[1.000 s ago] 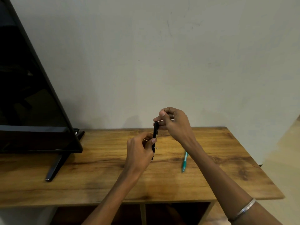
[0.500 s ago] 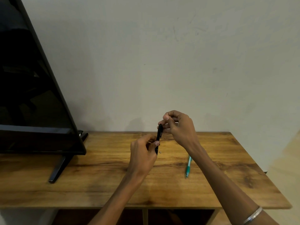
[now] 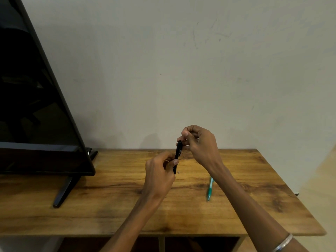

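Your left hand (image 3: pixel 160 176) grips a slim black pen (image 3: pixel 177 156) upright above the grained wooden bench (image 3: pixel 109 206); your right hand (image 3: pixel 198 142) pinches its top. A teal pen (image 3: pixel 210 189) lies near.

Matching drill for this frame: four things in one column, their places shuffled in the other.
1 black pen
2 green pen
3 television
4 bracelet

A lying on the table
B held between left hand and right hand
C on the right forearm
D standing at the table's left end

Pairs: 1-B, 2-A, 3-D, 4-C
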